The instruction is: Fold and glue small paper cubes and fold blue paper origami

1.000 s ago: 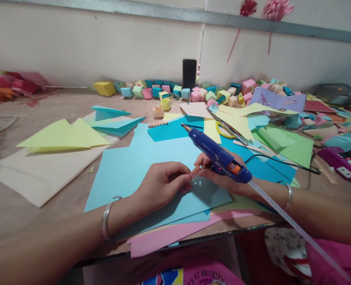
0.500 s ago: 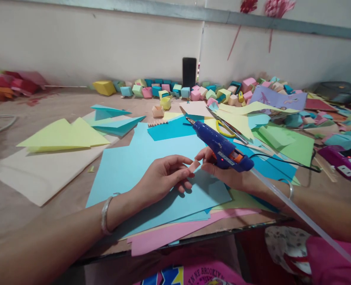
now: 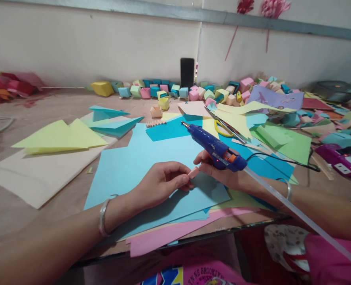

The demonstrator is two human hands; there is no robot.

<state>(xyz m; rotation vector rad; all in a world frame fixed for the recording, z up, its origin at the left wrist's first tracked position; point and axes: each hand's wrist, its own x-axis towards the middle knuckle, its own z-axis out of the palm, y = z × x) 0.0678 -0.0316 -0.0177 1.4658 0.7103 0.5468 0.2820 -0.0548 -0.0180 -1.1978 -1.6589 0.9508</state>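
My left hand [image 3: 160, 183] pinches one end of a small peach paper strip [image 3: 193, 172] above a light blue sheet [image 3: 151, 166]. My right hand [image 3: 219, 170] grips a blue hot glue gun [image 3: 213, 148] with an orange trigger, its nozzle pointing up and left, and its fingertips touch the strip's other end. A clear glue stick [image 3: 296, 217] pokes out of the gun's back toward the lower right. Both wrists carry silver bangles.
Stacked pink, yellow and blue sheets [image 3: 169, 233] reach the table's near edge. Yellow triangles [image 3: 59, 136] lie left. Yellow-handled scissors [image 3: 225, 128] and green paper [image 3: 285, 142] lie right. Small paper cubes [image 3: 175, 92] and a black phone [image 3: 187, 73] line the wall. A purple device [image 3: 338, 162] sits far right.
My left fingers spread half a second ago and have closed on the strip again. The glue gun and both hands shifted slightly; the strip stays between my hands.
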